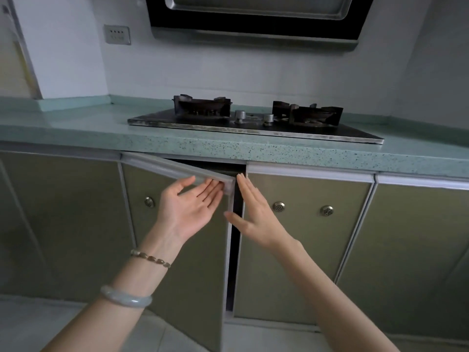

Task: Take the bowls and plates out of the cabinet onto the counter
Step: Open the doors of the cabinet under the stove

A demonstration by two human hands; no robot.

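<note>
1. The left hand (pixel 193 207) lies palm up with fingers straight, their tips on the top corner of the left door (pixel 177 262), which stands ajar. It grips nothing, so the tips could slip off and the door swing shut.
2. The right hand (pixel 251 212) is flat, fingers straight and together, holding nothing. It sits at the dark gap (pixel 234 250), at 3 o'clock of that corner. I cannot tell whether it touches the right door (pixel 304 250). A closing left door could pinch these fingers.
3. The bowls and plates are not in view. They are presumably inside the cabinet, which is too dark to read. Anything leaning on a door could tumble out as it opens.
4. The desk (pixel 177 146) overhangs at 12 o'clock of the doors, so a stack lifted out steeply may knock its underside.
5. The stove (pixel 253 123) fills the desk at 12 o'clock, and crockery set on it would sit unsteady. Bare desk lies toward 9 o'clock.
6. The bangle (pixel 125 297), at 7 o'clock of the left hand, may catch on the door edge.
</note>
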